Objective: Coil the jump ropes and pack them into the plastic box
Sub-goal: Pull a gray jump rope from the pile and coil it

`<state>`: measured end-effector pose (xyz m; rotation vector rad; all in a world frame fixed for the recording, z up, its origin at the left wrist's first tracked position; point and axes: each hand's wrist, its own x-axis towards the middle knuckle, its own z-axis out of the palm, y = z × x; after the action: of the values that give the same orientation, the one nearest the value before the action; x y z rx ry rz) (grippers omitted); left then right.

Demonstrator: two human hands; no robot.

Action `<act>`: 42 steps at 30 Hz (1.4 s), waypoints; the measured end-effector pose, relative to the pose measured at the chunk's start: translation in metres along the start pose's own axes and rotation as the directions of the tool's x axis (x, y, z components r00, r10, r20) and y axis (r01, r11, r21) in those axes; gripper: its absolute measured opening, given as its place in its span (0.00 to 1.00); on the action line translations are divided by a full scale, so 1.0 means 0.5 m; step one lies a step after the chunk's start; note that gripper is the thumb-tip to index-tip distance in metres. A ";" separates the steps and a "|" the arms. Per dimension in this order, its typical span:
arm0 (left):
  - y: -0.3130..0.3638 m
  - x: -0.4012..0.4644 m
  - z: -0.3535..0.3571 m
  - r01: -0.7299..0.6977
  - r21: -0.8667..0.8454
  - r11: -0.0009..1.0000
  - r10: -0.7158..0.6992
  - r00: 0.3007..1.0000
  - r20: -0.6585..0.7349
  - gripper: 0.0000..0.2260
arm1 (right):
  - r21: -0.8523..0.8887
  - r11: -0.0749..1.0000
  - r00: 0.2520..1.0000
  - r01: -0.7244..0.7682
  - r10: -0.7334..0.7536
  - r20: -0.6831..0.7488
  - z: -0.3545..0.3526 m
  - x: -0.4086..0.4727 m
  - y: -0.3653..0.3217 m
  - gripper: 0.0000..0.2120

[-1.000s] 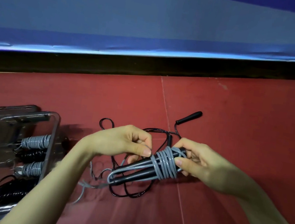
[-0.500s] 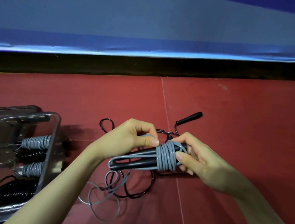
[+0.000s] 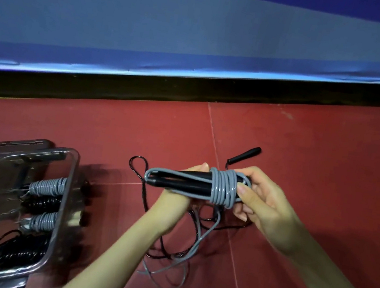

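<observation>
A: Two hands on the grey cord jump rope with black handles (image 3: pixel 223 187): right hand (image 3: pixel 259 202) pinches the wraps, left hand (image 3: pixel 175 203) grips underneath.

B: Loose tail dangling below the left hand could unravel if either grip slackens. Clear plastic box (image 3: pixel 62 211) sits left of it.

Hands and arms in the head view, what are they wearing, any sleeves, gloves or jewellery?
Both are bare. The left hand and right hand have no gloves and no visible rings, and both forearms are uncovered to the frame's edge, with no sleeve, watch or band showing. The nails are short and unpainted.
</observation>
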<state>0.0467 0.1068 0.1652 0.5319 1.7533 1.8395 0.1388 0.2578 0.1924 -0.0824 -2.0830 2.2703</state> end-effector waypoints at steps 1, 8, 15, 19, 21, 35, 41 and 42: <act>0.009 -0.008 0.014 0.008 0.022 1.000 -0.008 0.999 -0.040 0.11 | 0.006 1.000 0.999 0.008 -0.008 -0.031 -0.001 0.000 0.004 0.12; 0.005 -0.066 0.081 0.001 0.174 0.985 0.041 0.971 -0.237 0.14 | 0.026 0.990 0.941 0.136 -0.121 -0.315 0.004 0.017 0.010 0.04; -0.007 -0.064 0.060 -0.045 0.673 0.738 0.170 0.978 -0.122 0.10 | -0.146 0.979 0.868 0.145 -0.197 -0.457 0.002 0.024 0.038 0.03; 0.017 -0.061 0.066 -0.036 0.819 0.572 0.134 0.990 -0.050 0.10 | -0.461 0.885 0.832 0.070 -0.307 -0.462 -0.009 0.020 0.062 0.07; 0.022 -0.061 0.054 -0.075 0.858 0.509 0.150 0.989 -0.002 0.09 | -0.611 0.790 0.829 0.046 -0.371 -0.418 -0.010 0.019 0.062 0.06; 0.072 -0.028 -0.057 -0.391 0.872 0.295 0.231 0.914 0.333 0.23 | -0.321 0.945 0.997 -0.063 0.071 0.014 -0.043 0.004 0.024 0.07; 0.081 -0.003 -0.073 -0.316 0.651 0.690 0.032 0.912 0.409 0.21 | -0.284 0.956 0.981 -0.080 0.126 0.146 -0.041 0.010 -0.005 0.12; 0.081 -0.002 -0.072 -0.293 0.589 0.753 0.022 0.906 0.423 0.20 | -0.271 0.959 0.976 -0.087 0.137 0.170 -0.043 0.012 -0.008 0.12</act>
<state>0.0207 0.0774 0.2028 1.2635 2.0611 1.0522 0.1347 0.2799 0.1945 0.0018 -2.5302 2.1197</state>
